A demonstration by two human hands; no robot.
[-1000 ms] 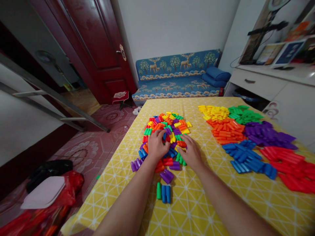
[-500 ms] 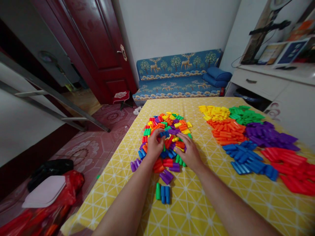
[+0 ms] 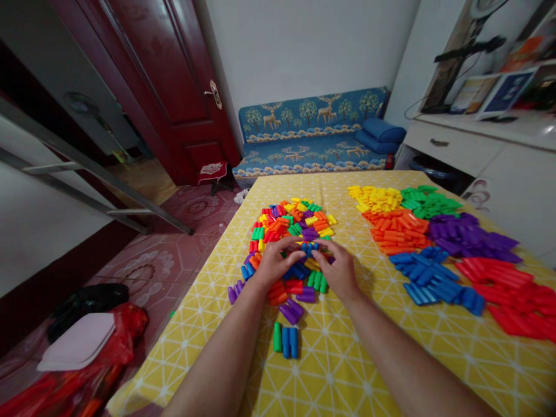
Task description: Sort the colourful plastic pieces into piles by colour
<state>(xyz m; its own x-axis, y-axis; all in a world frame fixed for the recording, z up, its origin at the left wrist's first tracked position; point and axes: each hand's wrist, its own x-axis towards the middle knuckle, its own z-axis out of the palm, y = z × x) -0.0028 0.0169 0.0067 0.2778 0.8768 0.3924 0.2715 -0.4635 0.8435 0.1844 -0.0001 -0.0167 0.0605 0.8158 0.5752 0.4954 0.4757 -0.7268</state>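
Observation:
Above a mixed-colour pile of bullet-shaped plastic building blocks (image 3: 278,229), a small blue building block (image 3: 309,248) is pinched between my two hands. My left hand (image 3: 278,260) grips its left side with thumb and fingertips. On the other side, my right hand (image 3: 339,267) has thumb and index finger closed on it. Part of the mixed pile is hidden under both hands. Closer to me lie a purple block (image 3: 291,311), a green block (image 3: 277,337) and a blue block (image 3: 289,342) on the yellow tablecloth (image 3: 330,347).
Sorted piles of yellow (image 3: 377,198), green (image 3: 430,201), orange (image 3: 397,230), purple (image 3: 471,236), blue (image 3: 434,275) and red blocks (image 3: 515,295) lie at the right. Behind the table stands a blue patterned sofa (image 3: 304,153). A ladder (image 3: 95,179) leans at the left.
My right hand has come in from the right onto the blue block, and my left hand has shifted right with it. Both hands now meet at the block.

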